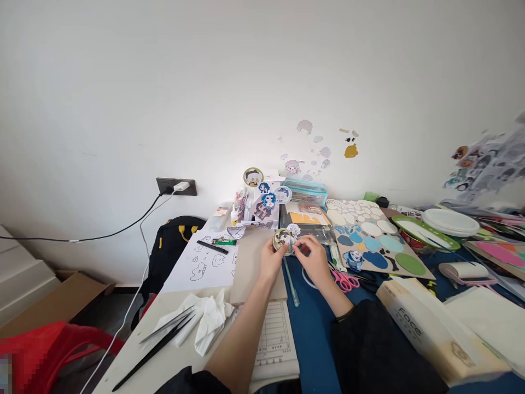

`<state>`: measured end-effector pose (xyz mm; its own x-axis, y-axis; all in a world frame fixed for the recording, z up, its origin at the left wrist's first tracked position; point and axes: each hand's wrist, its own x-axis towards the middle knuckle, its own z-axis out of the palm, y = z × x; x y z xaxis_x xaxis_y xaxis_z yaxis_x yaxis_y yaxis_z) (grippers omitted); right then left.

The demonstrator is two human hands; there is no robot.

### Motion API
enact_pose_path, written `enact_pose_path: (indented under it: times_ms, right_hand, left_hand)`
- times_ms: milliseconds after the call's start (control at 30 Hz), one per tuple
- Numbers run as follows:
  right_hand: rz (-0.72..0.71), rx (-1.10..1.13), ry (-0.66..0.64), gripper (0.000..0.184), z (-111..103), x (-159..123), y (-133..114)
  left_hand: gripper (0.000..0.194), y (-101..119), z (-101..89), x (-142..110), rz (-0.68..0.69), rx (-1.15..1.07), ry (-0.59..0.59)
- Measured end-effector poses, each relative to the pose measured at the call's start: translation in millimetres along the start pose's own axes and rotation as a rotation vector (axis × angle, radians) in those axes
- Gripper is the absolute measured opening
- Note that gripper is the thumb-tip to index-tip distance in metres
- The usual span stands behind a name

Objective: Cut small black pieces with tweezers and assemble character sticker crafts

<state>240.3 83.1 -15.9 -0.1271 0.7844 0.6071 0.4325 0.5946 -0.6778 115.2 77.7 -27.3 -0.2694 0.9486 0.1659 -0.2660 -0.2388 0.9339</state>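
Note:
A round paper cut-out (283, 238) with a green rim and a cartoon figure is held up over the table in the middle of the head view. My left hand (271, 262) grips its lower left edge between thumb and fingers. At the right edge, the thumb and fingertips of my right hand (314, 260) are pinched together on it. A small pale drawn piece (293, 230) shows just behind the cut-out. Below the hands lie a grey-brown board (250, 268) and a teal pen (291, 282). Pink scissors (346, 282) rest right of my right hand.
Tweezers (151, 353) and crumpled tissue (213, 323) lie at left, near a sheet of drawings (197, 268). A tissue box (438, 331) stands front right, with a sheet of coloured shapes (371, 241) behind. Cut-outs (268, 200) stand at the back by the wall.

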Motion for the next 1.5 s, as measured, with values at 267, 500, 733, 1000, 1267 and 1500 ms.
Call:
enact_pose_path:
  times_ms: [267,500,733,1000,1267,1500]
  right_hand:
    - [-0.128,-0.018,0.075,0.009,4.5,-7.6,-12.0]
    - [-0.213,-0.010,0.069,0.008,10.1,-11.6,-19.0]
    - [-0.134,-0.005,0.077,0.007,10.9,-12.3,-18.4]
    - [0.040,0.018,0.103,0.007,10.5,-13.5,-14.5]
    - [0.071,0.082,0.087,0.022,15.4,-11.7,-6.5]
    - [0.076,0.092,0.101,0.017,13.6,-11.1,-3.7]
  left_hand:
    - [0.028,-6.2,0.0,1.8,0.037,-0.014,0.013]
    - [0.025,-2.9,0.2,0.4,0.064,-0.028,0.038]
    - [0.029,-0.6,4.7,-0.9,-0.033,-0.176,-0.008]
    - [0.026,4.4,7.5,-2.2,-0.131,-0.351,-0.014]
    - [0.024,11.9,11.0,-6.1,-0.179,-0.441,-0.031]
    - [0.025,12.1,10.0,-6.2,-0.159,-0.452,-0.046]
